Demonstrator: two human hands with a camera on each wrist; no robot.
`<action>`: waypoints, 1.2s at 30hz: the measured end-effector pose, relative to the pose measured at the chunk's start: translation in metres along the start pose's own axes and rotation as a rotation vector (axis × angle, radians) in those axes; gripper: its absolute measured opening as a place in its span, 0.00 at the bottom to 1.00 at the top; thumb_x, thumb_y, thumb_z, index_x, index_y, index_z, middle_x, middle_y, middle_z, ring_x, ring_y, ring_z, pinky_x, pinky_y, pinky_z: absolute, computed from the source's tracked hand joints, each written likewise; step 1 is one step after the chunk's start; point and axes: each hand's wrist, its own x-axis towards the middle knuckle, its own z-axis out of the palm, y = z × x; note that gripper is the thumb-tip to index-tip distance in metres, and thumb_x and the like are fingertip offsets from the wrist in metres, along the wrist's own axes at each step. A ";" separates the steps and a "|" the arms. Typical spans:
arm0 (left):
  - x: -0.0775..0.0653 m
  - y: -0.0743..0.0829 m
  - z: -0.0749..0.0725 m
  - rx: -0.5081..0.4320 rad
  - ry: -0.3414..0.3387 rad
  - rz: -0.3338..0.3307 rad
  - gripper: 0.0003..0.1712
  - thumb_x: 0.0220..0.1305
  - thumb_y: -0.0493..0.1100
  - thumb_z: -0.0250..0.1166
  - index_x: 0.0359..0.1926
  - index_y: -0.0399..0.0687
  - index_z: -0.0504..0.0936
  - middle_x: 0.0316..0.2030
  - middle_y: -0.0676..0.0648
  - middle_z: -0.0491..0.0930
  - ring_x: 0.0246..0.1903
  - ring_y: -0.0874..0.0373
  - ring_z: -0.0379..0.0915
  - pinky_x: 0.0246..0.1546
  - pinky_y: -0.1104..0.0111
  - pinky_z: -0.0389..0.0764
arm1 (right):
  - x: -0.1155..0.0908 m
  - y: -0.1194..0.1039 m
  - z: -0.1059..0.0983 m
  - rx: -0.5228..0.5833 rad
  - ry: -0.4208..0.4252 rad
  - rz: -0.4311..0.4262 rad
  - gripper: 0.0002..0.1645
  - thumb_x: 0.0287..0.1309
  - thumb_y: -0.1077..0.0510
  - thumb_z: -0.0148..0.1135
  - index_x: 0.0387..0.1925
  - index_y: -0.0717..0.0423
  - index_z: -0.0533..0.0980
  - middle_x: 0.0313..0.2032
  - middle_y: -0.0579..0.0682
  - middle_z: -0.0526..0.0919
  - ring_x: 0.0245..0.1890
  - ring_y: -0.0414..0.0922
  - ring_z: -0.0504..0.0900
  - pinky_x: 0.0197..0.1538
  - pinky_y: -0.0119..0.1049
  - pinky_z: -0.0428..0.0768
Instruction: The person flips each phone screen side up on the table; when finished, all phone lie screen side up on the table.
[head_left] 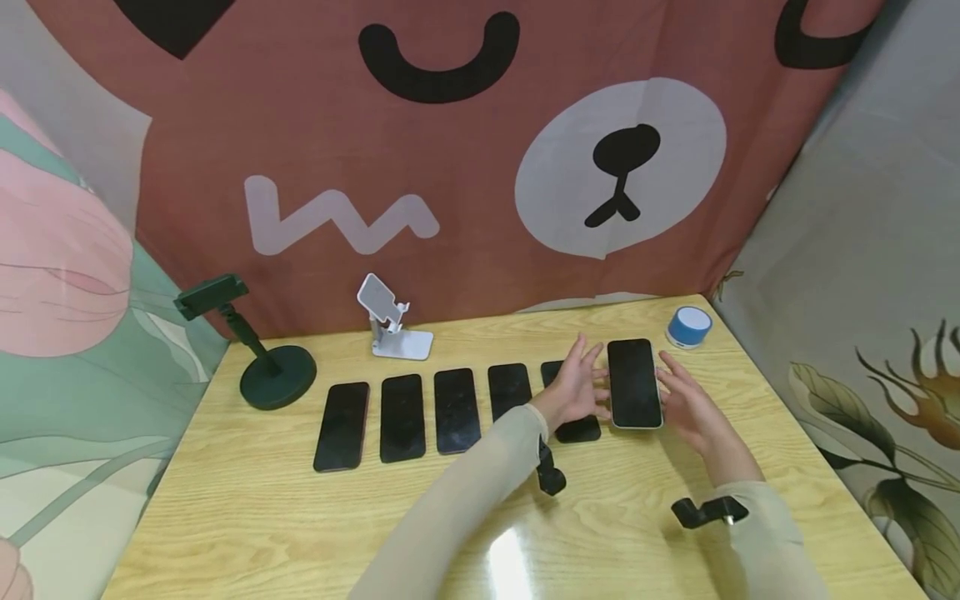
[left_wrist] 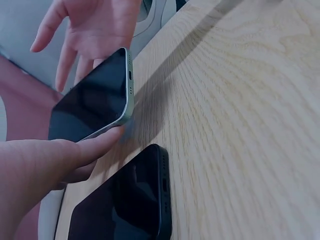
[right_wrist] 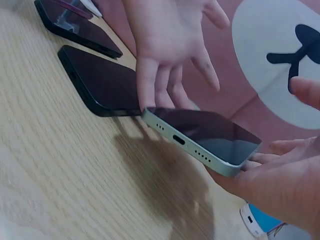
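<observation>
A phone with a dark screen and a pale green edge [head_left: 634,383] is raised slightly off the table, its shadow below it in the right wrist view. My left hand [head_left: 576,390] is at its left side, fingers spread and reaching to its edge and underside. At the right side, my right hand [head_left: 693,410] has its fingers extended under the phone [right_wrist: 205,132]. Both thumbs stand away from the screen in the head view. Fingertips beneath the phone are hidden. Another dark phone [left_wrist: 132,200] lies under my left wrist.
Several more dark phones [head_left: 402,418] lie in a row to the left on the wooden table [head_left: 247,517]. Behind them stand a dark green phone stand [head_left: 277,377] and a white folding stand [head_left: 402,343]. A blue and white cylinder [head_left: 688,327] sits at the back right corner.
</observation>
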 end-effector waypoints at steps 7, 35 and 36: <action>-0.004 0.001 -0.002 -0.033 0.001 0.007 0.54 0.52 0.83 0.42 0.74 0.65 0.45 0.73 0.35 0.37 0.68 0.27 0.31 0.56 0.29 0.44 | 0.005 0.002 -0.010 0.076 -0.041 -0.022 0.41 0.72 0.40 0.28 0.70 0.41 0.18 0.71 0.55 0.18 0.69 0.60 0.22 0.57 0.34 0.63; 0.003 -0.015 0.005 -0.099 0.095 0.004 0.54 0.57 0.79 0.42 0.75 0.57 0.43 0.72 0.32 0.33 0.67 0.26 0.28 0.57 0.29 0.38 | 0.009 0.012 -0.019 0.099 0.068 0.034 0.47 0.68 0.36 0.31 0.71 0.49 0.20 0.70 0.60 0.33 0.66 0.50 0.48 0.59 0.35 0.58; 0.003 -0.015 0.005 -0.098 0.097 0.005 0.54 0.57 0.79 0.42 0.75 0.57 0.43 0.72 0.32 0.33 0.67 0.26 0.28 0.57 0.29 0.39 | 0.009 0.012 -0.020 0.099 0.068 0.034 0.47 0.68 0.36 0.31 0.71 0.50 0.20 0.70 0.59 0.35 0.65 0.49 0.49 0.59 0.34 0.59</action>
